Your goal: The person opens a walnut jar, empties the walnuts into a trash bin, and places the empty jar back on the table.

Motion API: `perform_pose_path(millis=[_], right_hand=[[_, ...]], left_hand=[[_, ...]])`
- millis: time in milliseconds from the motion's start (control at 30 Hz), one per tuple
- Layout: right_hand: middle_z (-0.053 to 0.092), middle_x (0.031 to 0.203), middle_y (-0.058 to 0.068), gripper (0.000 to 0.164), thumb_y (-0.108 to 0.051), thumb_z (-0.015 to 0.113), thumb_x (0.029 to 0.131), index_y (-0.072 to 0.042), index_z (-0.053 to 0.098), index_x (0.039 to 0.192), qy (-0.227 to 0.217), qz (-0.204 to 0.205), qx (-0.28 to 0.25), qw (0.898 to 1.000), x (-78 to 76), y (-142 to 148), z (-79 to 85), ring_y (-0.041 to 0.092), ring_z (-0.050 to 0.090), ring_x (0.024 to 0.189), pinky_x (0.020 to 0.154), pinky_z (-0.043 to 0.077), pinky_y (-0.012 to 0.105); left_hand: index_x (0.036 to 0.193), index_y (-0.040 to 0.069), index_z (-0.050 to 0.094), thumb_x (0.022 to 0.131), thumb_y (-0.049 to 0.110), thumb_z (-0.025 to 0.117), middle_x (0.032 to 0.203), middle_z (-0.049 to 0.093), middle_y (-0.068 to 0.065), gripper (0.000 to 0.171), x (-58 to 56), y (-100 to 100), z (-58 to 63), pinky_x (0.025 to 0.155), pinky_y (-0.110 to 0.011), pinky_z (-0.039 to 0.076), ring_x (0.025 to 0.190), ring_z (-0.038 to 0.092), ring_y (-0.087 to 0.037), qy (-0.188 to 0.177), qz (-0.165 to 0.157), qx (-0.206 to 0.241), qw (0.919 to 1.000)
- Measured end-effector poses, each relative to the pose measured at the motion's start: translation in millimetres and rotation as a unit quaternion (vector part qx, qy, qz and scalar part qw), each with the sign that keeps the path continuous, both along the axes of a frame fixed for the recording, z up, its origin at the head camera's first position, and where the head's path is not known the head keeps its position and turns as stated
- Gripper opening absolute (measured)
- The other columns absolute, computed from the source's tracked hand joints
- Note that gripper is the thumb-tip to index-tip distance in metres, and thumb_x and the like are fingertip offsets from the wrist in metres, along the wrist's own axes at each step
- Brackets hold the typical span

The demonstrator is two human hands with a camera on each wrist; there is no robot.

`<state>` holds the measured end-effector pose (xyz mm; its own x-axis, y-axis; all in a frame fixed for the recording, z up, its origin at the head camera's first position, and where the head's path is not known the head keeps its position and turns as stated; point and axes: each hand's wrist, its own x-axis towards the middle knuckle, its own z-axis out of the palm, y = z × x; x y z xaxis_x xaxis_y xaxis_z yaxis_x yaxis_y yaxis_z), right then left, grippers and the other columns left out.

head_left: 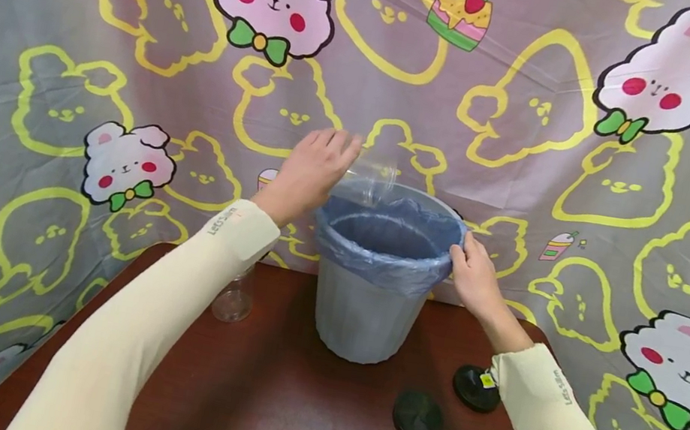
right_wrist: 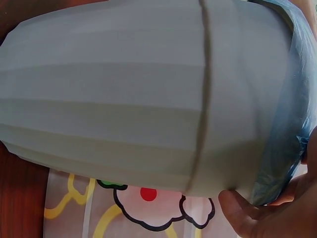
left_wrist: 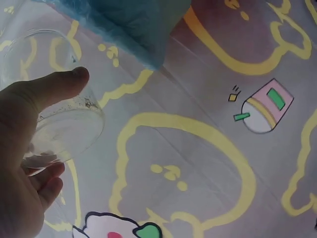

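Note:
My left hand [head_left: 319, 165] holds a clear plastic jar [head_left: 370, 180] by its base end, tipped on its side with its mouth toward a grey trash bin [head_left: 362, 317]. In the left wrist view, small dark specks show inside the jar [left_wrist: 69, 119], with the thumb across its side. A blue bag [head_left: 377, 266] lines the bin and folds over its rim. My right hand [head_left: 474, 271] grips the rim and bag on the right side. From the right wrist, the thumb presses the bin's outer wall [right_wrist: 124, 99] below the liner's edge [right_wrist: 285, 144].
Two round black lids, one nearer lid [head_left: 418, 417] and one with a yellow-green sticker [head_left: 475, 387], lie on the brown table [head_left: 283, 418] at right. Another clear jar [head_left: 232, 300] stands behind my left forearm. A patterned cloth [head_left: 516, 175] hangs close behind the bin.

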<state>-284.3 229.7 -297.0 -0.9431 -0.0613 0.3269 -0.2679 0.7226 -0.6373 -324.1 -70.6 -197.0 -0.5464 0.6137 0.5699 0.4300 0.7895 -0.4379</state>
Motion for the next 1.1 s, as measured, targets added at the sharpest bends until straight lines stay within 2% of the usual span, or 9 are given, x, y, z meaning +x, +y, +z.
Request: perform_pose_path(millis=[133,267,400,600,733,800,867,1000,1100], right_hand=[[0.01,0.152,0.027,0.061,-0.03,0.027,0.102,0.007,0.008,0.146,-0.004,0.005,-0.004,1.0,0.1,-0.2,-0.2,0.039,0.009,0.139,0.11,0.012,0.051],[0.011,0.152,0.027,0.063,-0.033,0.027,0.101,0.008,0.009,0.146,-0.001,0.003,-0.002,1.0,0.2,0.3,-0.9,0.039,0.01,0.139,0.11,0.012,0.051],[0.011,0.152,0.027,0.065,-0.036,0.026,0.102,0.009,0.009,0.146,0.001,0.004,0.001,1.0,-0.2,0.4,-0.9,0.039,0.009,0.139,0.11,0.012,0.051],[0.013,0.151,0.029,0.062,-0.031,0.027,0.102,0.009,0.011,0.145,0.014,0.007,0.005,1.0,-1.0,-0.1,0.2,0.039,0.011,0.139,0.11,0.013,0.05],[0.014,0.151,0.029,0.059,-0.027,0.028,0.102,0.008,0.01,0.146,0.022,0.01,0.006,1.0,-1.7,0.0,-0.6,0.039,0.012,0.139,0.11,0.013,0.05],[0.013,0.151,0.028,0.06,-0.028,0.027,0.102,0.008,0.009,0.146,0.02,0.01,0.004,1.0,-1.7,0.4,-1.1,0.04,0.012,0.139,0.11,0.013,0.051],[0.011,0.152,0.027,0.061,-0.031,0.026,0.102,0.006,0.008,0.146,0.012,0.011,0.001,1.0,-1.2,1.0,-1.8,0.039,0.01,0.139,0.11,0.013,0.052],[0.009,0.153,0.026,0.063,-0.035,0.023,0.102,0.005,0.005,0.147,0.002,0.012,0.0,1.0,-0.8,1.6,-2.7,0.039,0.008,0.139,0.109,0.012,0.053],[0.009,0.153,0.026,0.063,-0.035,0.023,0.102,0.005,0.006,0.147,0.005,0.012,0.002,1.0,-1.2,1.3,-2.7,0.039,0.008,0.14,0.109,0.012,0.052]], left_hand=[[0.136,-0.002,0.038,0.064,0.02,0.084,0.125,0.05,-0.023,0.088,1.2,-9.7,-4.5,0.098,-0.044,0.037,0.116,0.047,-0.037,-0.023,-0.005,0.038,0.999],[0.138,-0.001,0.037,0.061,0.025,0.087,0.128,0.048,-0.024,0.096,1.2,-19.0,-9.0,0.1,-0.046,0.036,0.118,0.046,-0.039,-0.059,-0.013,0.096,0.9935],[0.14,0.0,0.034,0.06,0.029,0.088,0.129,0.047,-0.023,0.1,3.1,-28.3,-13.0,0.099,-0.046,0.037,0.117,0.046,-0.038,-0.081,-0.015,0.161,0.9835],[0.139,-0.001,0.034,0.059,0.035,0.089,0.128,0.048,-0.021,0.103,11.1,-41.7,-22.2,0.098,-0.043,0.038,0.114,0.048,-0.036,-0.084,-0.013,0.244,0.9661],[0.14,0.0,0.034,0.059,0.036,0.089,0.131,0.046,-0.021,0.104,16.0,-48.9,-31.8,0.1,-0.044,0.036,0.118,0.046,-0.036,-0.088,-0.007,0.287,0.9538],[0.14,0.0,0.033,0.059,0.037,0.089,0.133,0.045,-0.02,0.105,18.5,-51.5,-39.9,0.101,-0.045,0.035,0.12,0.044,-0.036,-0.097,-0.011,0.317,0.9433],[0.14,0.0,0.033,0.06,0.039,0.088,0.133,0.046,-0.019,0.105,22.6,-53.8,-50.7,0.098,-0.047,0.037,0.12,0.044,-0.035,-0.113,-0.016,0.355,0.9278],[0.139,0.004,0.037,0.058,0.041,0.088,0.127,0.049,-0.017,0.102,32.1,-59.6,-77.1,0.089,-0.048,0.042,0.113,0.048,-0.032,-0.147,-0.025,0.436,0.8877],[0.138,0.006,0.038,0.059,0.04,0.088,0.126,0.049,-0.015,0.099,39.0,-65.5,-97.2,0.087,-0.05,0.042,0.111,0.049,-0.032,-0.168,-0.028,0.479,0.861]])
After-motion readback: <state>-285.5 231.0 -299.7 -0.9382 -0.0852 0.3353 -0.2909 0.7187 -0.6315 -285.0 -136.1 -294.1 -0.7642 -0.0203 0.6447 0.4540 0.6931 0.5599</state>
